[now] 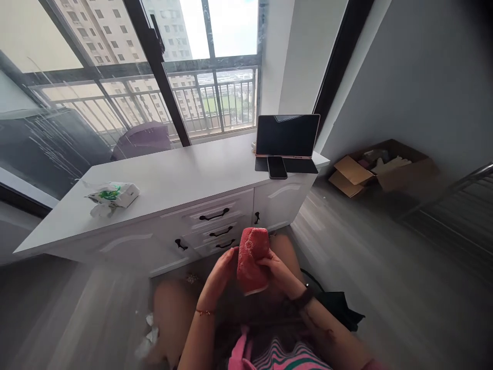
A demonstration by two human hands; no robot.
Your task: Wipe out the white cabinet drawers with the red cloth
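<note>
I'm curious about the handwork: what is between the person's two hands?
In the head view, a red textured item sits between the left hand and right hand.

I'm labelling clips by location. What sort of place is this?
Probably a room in a home, perhaps a flat: there is a white sideboard, a wood-look floor and, outside, a tower block.

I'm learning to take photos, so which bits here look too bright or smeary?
In the head view, sky glares white through the window; the white cabinet top has a soft sheen; the floor smears toward the edges; the red cloth looks sharper.
</note>
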